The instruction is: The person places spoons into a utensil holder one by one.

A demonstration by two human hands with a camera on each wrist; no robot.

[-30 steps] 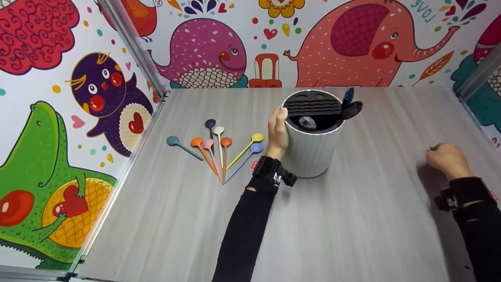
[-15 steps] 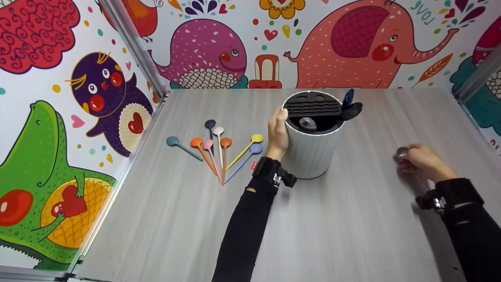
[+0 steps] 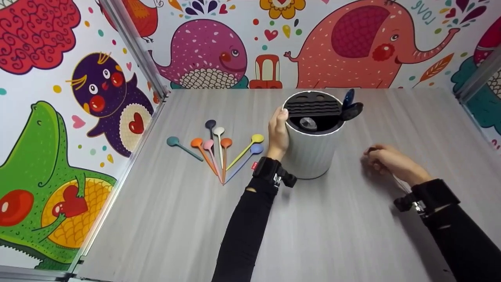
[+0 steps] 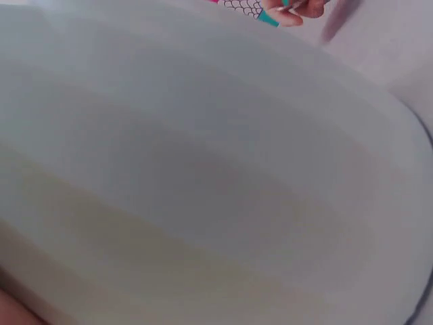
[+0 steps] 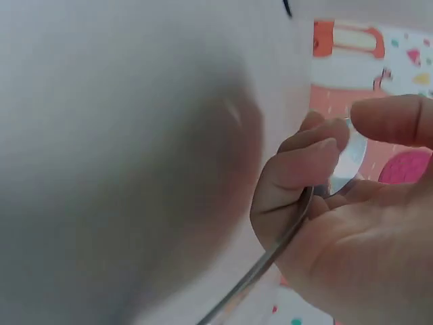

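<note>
A pale ribbed utensil holder [image 3: 311, 156] with a black slotted top stands upright on the table. My left hand [image 3: 277, 133] grips its left side, the thumb at the rim. In the left wrist view the holder's wall fills nearly everything. A shiny round metal piece [image 3: 308, 124] shows inside the front opening. At the right rim stick up a dark blue piece [image 3: 348, 98] and a black oval piece [image 3: 352, 111]. Right of the holder and apart from it, my right hand [image 3: 395, 162] holds a metal spoon [image 5: 257, 269], fingers curled round its handle; the spoon's bowl is mostly hidden.
Several coloured spoons lie fanned out left of the holder, among them a teal spoon [image 3: 173, 141], a yellow spoon [image 3: 257, 138] and a blue spoon [image 3: 256, 148]. Cartoon-printed panels [image 3: 207, 51] wall the grey table [image 3: 332, 235] at the back and left.
My right hand has come leftward from the table's right side towards the holder, bringing the metal spoon along. My left hand and the holder stay where they were.
</note>
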